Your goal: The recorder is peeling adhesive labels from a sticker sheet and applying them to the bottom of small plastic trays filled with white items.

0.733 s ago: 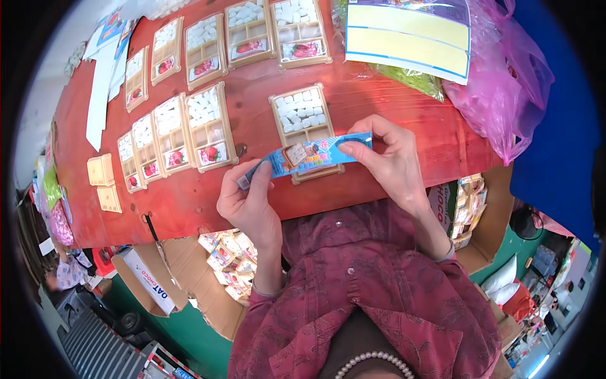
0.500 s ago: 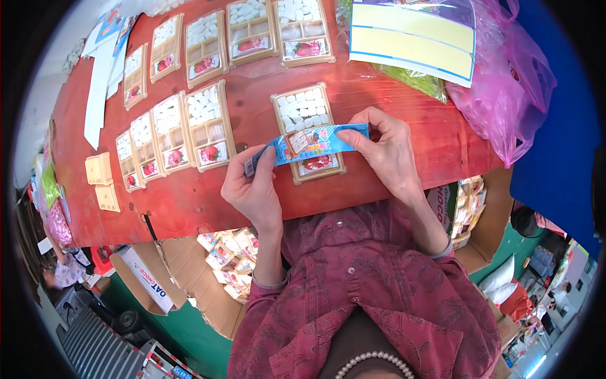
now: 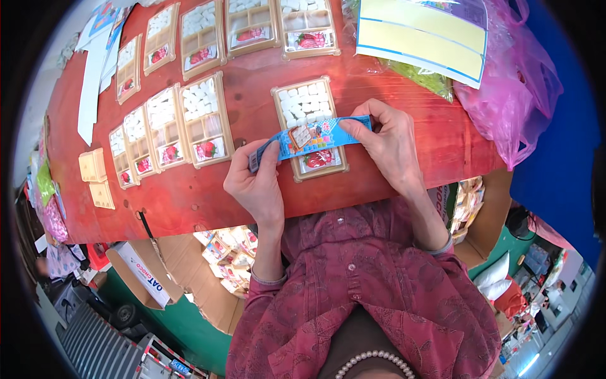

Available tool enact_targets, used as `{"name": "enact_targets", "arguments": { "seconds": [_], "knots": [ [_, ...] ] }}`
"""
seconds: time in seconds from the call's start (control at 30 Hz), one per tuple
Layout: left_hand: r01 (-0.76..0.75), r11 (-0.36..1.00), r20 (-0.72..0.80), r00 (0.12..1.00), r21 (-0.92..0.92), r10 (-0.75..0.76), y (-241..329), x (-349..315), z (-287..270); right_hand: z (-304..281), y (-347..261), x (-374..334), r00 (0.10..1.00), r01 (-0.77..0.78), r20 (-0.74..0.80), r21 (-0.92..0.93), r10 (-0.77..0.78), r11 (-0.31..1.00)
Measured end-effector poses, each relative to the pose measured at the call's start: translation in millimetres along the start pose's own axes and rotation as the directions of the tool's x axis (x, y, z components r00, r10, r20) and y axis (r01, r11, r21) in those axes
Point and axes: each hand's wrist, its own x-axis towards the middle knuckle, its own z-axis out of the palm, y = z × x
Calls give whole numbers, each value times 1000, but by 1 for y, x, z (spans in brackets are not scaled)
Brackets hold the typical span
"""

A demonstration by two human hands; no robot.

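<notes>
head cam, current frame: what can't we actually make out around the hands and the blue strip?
- Middle compartments of the tan tray, head view: covered by the blue printed strip.
- Strip's ends: hidden under the left hand and right hand fingers.
- Tray's near rim: partly behind the right hand.
- Top-row trays: cut off by the upper edge.
- Open carton under the red table: contents too small to identify.

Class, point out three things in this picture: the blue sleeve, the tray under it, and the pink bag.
blue sleeve (image 3: 315, 137), head view, on its printed middle.
tray (image 3: 302, 104), head view, on the white pieces in its upper part.
pink bag (image 3: 514, 95), head view, on its crinkled side.
</notes>
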Motion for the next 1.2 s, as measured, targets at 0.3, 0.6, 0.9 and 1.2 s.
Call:
{"name": "enact_targets", "arguments": {
  "seconds": [0.3, 0.6, 0.9, 1.2],
  "knots": [
    [-6, 988, 10, 1000, 151, 4, -4, 1, -1, 6, -4, 1, 997, 48, -57, -176, -59, 983],
    [-69, 939, 38, 998, 338, 59, 2, -1, -5, 3, -5, 4, 997, 81, 6, -272, -83, 959],
    [132, 897, -95, 990, 423, -102, 6, -53, -48, 21, -7, -26, 968, 224, 169, -260, -184, 939],
    [367, 922, -281, 904, 123, -322, -6, -96, -77, 39, -15, -40, 921, 292, 345, -313, -178, 904]
  ]
}}
